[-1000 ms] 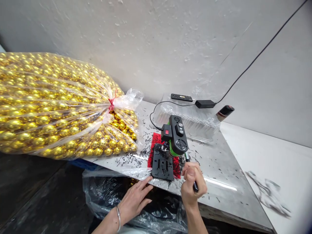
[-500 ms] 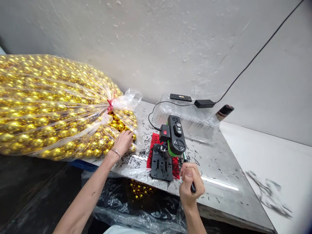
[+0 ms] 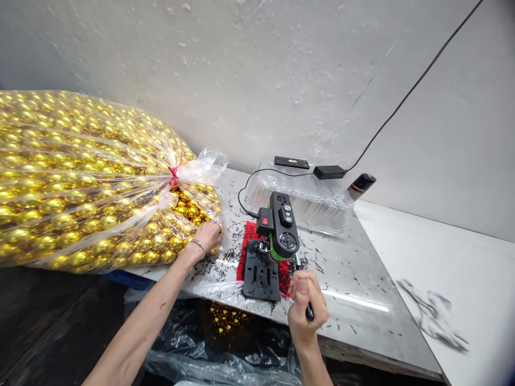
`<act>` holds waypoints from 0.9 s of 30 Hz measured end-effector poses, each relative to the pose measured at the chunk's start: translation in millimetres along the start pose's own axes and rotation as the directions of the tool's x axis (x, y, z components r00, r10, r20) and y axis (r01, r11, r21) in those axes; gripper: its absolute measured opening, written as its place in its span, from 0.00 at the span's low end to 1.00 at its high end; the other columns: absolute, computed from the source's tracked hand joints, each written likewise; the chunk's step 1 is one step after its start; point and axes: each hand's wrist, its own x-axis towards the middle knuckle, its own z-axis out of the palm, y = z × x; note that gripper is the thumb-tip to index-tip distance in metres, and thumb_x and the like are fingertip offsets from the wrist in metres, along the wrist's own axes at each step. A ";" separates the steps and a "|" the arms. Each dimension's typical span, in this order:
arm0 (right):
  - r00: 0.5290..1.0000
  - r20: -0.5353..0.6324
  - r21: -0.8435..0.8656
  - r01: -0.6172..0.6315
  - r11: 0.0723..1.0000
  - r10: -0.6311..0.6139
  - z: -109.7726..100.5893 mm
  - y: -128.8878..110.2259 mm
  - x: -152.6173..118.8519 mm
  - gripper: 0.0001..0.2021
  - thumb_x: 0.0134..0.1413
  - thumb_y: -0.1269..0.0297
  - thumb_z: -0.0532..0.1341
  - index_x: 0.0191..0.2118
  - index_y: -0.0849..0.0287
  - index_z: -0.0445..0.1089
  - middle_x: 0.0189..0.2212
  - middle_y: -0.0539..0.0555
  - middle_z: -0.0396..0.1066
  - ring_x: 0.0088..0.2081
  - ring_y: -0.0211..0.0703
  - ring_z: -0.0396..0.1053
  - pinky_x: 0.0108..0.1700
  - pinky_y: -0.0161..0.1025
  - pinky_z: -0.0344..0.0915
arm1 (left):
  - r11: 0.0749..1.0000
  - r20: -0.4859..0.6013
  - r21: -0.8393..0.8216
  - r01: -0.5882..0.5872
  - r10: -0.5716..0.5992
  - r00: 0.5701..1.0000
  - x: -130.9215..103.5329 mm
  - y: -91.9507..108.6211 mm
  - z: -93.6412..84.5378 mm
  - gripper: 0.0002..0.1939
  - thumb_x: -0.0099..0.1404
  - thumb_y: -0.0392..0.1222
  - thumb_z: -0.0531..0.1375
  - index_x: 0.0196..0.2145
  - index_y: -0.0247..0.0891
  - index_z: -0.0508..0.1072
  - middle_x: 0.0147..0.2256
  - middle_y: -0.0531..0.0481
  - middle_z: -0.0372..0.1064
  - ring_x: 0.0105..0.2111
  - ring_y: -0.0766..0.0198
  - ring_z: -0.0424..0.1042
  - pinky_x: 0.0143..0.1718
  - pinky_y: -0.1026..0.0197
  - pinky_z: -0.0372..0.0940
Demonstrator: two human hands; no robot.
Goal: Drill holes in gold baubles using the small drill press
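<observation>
My right hand (image 3: 308, 305) is wrapped round the black-gripped lever handle (image 3: 309, 312) of a small black and green bench machine (image 3: 284, 228). The machine has a slotted black base plate (image 3: 261, 276) and stands on a red mat (image 3: 248, 238). At the torn opening of a big clear bag (image 3: 80, 214) of shiny gold balls (image 3: 191, 209), my left hand (image 3: 209, 235) is closed, fingers curled down among the balls. What those fingers hold is hidden. A red tie (image 3: 174, 174) gathers the bag's neck.
Black shreds litter the metal table (image 3: 346, 279). Behind the machine lies a clear plastic tray (image 3: 317, 214) with a power adapter (image 3: 330, 172), a remote (image 3: 292, 162) and a dark-capped bottle (image 3: 361, 186) by it. White gloves (image 3: 434, 313) lie right. Below the edge, gold balls (image 3: 227, 317) sit in a plastic-lined container.
The fingers of my left hand have curled in at the bag's opening. My right hand stays on the lever. The whole view has shifted slightly.
</observation>
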 end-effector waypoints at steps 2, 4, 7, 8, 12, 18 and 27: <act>1.000 0.004 0.002 0.007 1.000 -0.007 0.0 -0.5 0.1 0.15 0.60 0.80 0.51 0.24 0.57 0.57 0.22 0.48 0.59 0.27 0.36 0.61 0.28 0.36 0.56 | 0.998 -0.049 -0.057 -0.004 0.001 0.999 -2.6 -2.7 -2.9 0.17 0.65 0.35 0.54 0.50 0.32 0.73 0.44 0.35 0.74 0.44 0.49 0.75 0.44 0.55 0.67; 1.000 0.013 0.006 0.014 1.000 -0.014 -0.2 -0.3 -0.6 0.15 0.60 0.80 0.50 0.24 0.57 0.57 0.22 0.48 0.59 0.27 0.36 0.61 0.28 0.35 0.56 | 0.973 -0.150 -0.230 0.006 -0.041 0.988 -9.7 -6.8 -7.3 0.18 0.66 0.40 0.55 0.52 0.33 0.71 0.44 0.37 0.74 0.42 0.50 0.74 0.44 0.54 0.67; 1.000 0.015 0.009 0.012 1.000 -0.012 -0.3 1.1 -2.8 0.15 0.59 0.81 0.51 0.24 0.57 0.55 0.22 0.48 0.59 0.27 0.36 0.61 0.28 0.35 0.56 | 0.710 -0.248 -0.704 -0.017 -0.224 0.942 -32.3 -11.6 -13.4 0.23 0.63 0.47 0.60 0.54 0.36 0.69 0.40 0.43 0.74 0.38 0.54 0.73 0.41 0.54 0.68; 1.000 0.012 0.008 0.011 1.000 -0.011 -0.2 1.6 -3.6 0.15 0.59 0.81 0.51 0.24 0.57 0.55 0.22 0.48 0.58 0.27 0.36 0.61 0.28 0.35 0.56 | 0.526 -0.221 -0.849 -0.044 -0.279 0.935 -42.7 -11.4 -14.4 0.25 0.62 0.49 0.62 0.54 0.36 0.69 0.39 0.45 0.74 0.37 0.57 0.73 0.40 0.56 0.69; 1.000 -0.008 -0.003 0.006 1.000 -0.006 0.3 2.9 -5.5 0.16 0.59 0.80 0.51 0.23 0.58 0.55 0.22 0.48 0.59 0.27 0.35 0.61 0.28 0.35 0.56 | -0.308 0.051 -0.951 -0.021 -0.223 0.973 -83.8 2.8 -8.9 0.21 0.58 0.44 0.67 0.49 0.36 0.73 0.40 0.46 0.76 0.34 0.65 0.74 0.37 0.64 0.70; 1.000 0.002 -0.016 0.010 1.000 -0.010 -0.7 2.7 -5.7 0.15 0.59 0.79 0.51 0.23 0.58 0.57 0.22 0.48 0.60 0.27 0.36 0.62 0.28 0.36 0.57 | -0.621 0.366 -0.743 0.251 -0.063 0.928 -102.7 41.7 21.6 0.11 0.61 0.35 0.64 0.43 0.34 0.77 0.38 0.44 0.78 0.33 0.67 0.76 0.35 0.68 0.72; 1.000 0.016 -0.021 -0.009 1.000 0.009 -0.2 -1.6 -3.3 0.15 0.60 0.79 0.51 0.23 0.57 0.56 0.22 0.48 0.59 0.26 0.36 0.61 0.28 0.36 0.57 | -0.495 0.381 -0.811 0.311 -0.044 0.923 -91.2 68.5 50.2 0.11 0.57 0.38 0.67 0.39 0.36 0.74 0.38 0.46 0.78 0.41 0.61 0.77 0.48 0.60 0.70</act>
